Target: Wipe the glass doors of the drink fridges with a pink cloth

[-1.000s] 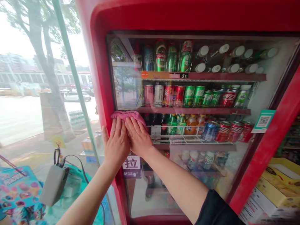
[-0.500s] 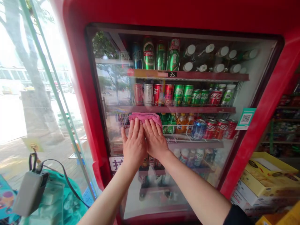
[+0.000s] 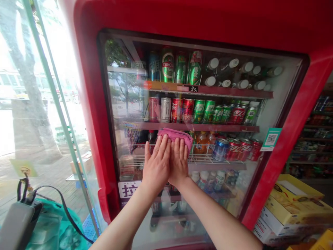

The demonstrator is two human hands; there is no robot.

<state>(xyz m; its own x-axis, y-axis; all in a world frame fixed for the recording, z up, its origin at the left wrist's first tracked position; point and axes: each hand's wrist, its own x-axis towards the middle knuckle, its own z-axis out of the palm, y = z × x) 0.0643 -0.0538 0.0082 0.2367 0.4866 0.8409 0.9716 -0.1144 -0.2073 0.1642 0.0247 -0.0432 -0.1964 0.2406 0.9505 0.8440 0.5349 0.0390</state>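
A folded pink cloth (image 3: 179, 137) lies against the glass door (image 3: 125, 139) of a red drinks fridge, at the height of the third shelf. My left hand (image 3: 157, 165) presses flat on it, fingers stretched upward and the thumb side apart. Beside it, my right hand (image 3: 179, 163) also lies flat, its fingers straight on the cloth's lower part. The two hands touch, the left partly overlapping the right. Behind the glass stand rows of drinks, among them a silver can (image 3: 165, 110), green cans (image 3: 199, 111) and orange bottles (image 3: 201, 141).
The red door frame (image 3: 90, 114) surrounds the glass, with a white pull sign (image 3: 128, 190) low on the left. A green QR sticker (image 3: 271, 139) is at the right edge. Yellow boxes (image 3: 299, 205) are stacked at right. A grey device (image 3: 19, 220) with a strap is lower left.
Both hands and the pink cloth have slid to the right across the glass, past the silver can's position. The hands remain flat on the cloth. The view has shifted slightly.
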